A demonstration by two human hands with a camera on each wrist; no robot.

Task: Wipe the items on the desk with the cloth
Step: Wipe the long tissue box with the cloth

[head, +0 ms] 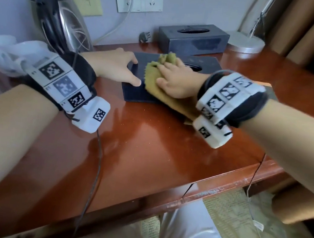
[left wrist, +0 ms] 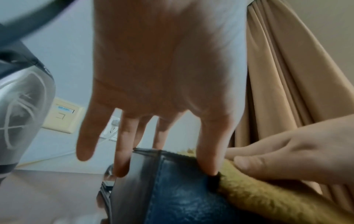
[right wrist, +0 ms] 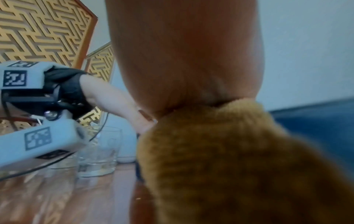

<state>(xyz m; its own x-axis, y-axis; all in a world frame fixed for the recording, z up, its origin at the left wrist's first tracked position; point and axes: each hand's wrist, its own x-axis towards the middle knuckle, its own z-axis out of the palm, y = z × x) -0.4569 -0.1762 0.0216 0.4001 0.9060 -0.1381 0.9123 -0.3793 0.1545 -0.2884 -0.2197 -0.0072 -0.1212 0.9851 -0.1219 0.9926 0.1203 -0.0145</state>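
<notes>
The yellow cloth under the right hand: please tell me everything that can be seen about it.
The cloth is mustard yellow, fuzzy like microfibre in the wrist views, with zigzag-cut edges. It lies crumpled across the right part of a flat dark blue leather-look pad, bunched up at its far end; its near end trails onto the reddish wooden desk toward the right wrist. The right hand presses flat on it with straight fingers. The left hand holds the pad's left edge, its thumb beside the cloth.

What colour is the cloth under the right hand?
Mustard yellow cloth, pressed flat by the right hand; clearest in the head view.
</notes>
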